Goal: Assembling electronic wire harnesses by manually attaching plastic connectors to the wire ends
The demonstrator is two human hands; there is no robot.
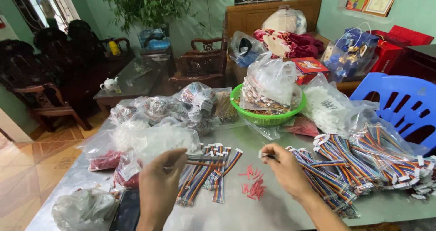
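Left hand (160,182) sat lower centre of the frame, fingers pinched shut on one thin multicoloured ribbon cable with a white connector end (204,160). Right hand (286,169) sat just right of centre, fingers closed on the other tip of that cable, near its small pale plug at the thumb. The cable ran between the two hands, long axis roughly left-right across the frame, slightly above the table (254,213). Both hands were about equally near it, one at each end.

Directly below the cable, between the hands, lay a fan of loose rainbow ribbon cables (206,178), their long axes running from upper right to lower left. Just right of those, a scatter of small red plastic pieces (254,185) lay on the grey top, nearer the right hand.

Further right, a big heap of bundled rainbow cables with white plugs (363,160) stretched toward the right edge. Left of the left hand were clear plastic bags of white and red parts (136,144). Upper centre stood a green plastic basket (268,117) holding a bagged lot of cables. A blue plastic chair (404,106) stood at right. A dark phone-like slab (128,210) lay at the bottom, by the left wrist.
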